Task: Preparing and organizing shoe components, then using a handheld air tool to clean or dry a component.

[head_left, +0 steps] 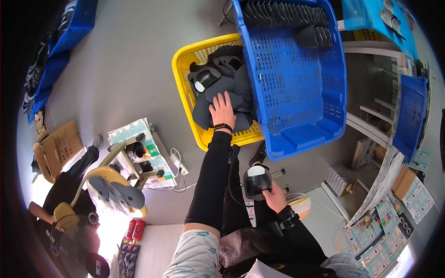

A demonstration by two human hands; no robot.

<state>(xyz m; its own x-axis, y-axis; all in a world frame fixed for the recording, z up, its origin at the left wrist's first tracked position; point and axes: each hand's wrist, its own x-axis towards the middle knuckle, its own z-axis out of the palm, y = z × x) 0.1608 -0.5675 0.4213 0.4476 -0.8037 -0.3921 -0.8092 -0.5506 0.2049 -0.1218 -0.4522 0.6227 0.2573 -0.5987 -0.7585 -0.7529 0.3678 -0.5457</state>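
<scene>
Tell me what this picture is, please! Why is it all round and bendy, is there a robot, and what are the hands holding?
There's no robot here. The camera sits on somebody's head and looks down, so you see almost what they see. Its very wide lens makes straight edges bend near the rim.

The left hand reaches into a yellow basket, with its fingers spread over a pile of dark pieces. I can't tell what those pieces are for. The right hand holds a black curved piece with a white patch.

Beside the yellow basket, partly covering it in this view, is a big blue basket, with rows of dark curved pieces at its far end. Below you can see the grey floor.
</scene>
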